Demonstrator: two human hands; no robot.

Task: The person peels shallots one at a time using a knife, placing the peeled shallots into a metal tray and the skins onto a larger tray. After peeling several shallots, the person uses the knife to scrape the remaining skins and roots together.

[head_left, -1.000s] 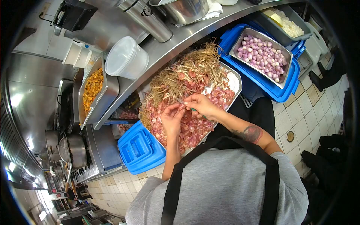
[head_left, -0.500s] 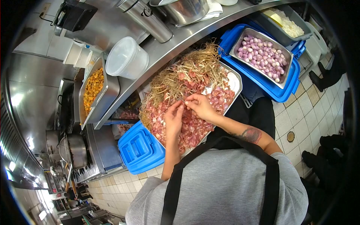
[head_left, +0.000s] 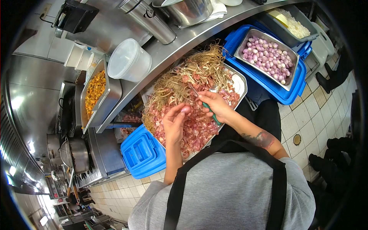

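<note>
Between the thumb and fingers of my left hand (head_left: 174,122) is a small pinkish shallot (head_left: 185,109). My right hand (head_left: 215,106) is closed around the green handle of a small knife (head_left: 207,106), its thin blade pointing up and to the left. Both hands are above a large metal tray (head_left: 242,85) on my lap. Loose reddish shallot skins (head_left: 199,132) cover the near part of the tray. Tangled dry roots and stalks (head_left: 172,86) are heaped along its far side. Peeled shallots (head_left: 264,55) fill a steel pan to the right.
That pan rests on a blue lid (head_left: 281,96); another blue lid (head_left: 143,151) is at left. On the steel counter (head_left: 191,40) stand a clear plastic tub (head_left: 130,61) and a pan of orange diced food (head_left: 96,92). A person's dark shoes (head_left: 324,82) are at far right.
My hands have moved apart from being close together. The shallot in my left hand and the knife in my right now show plainly, with the blade tilted up.
</note>
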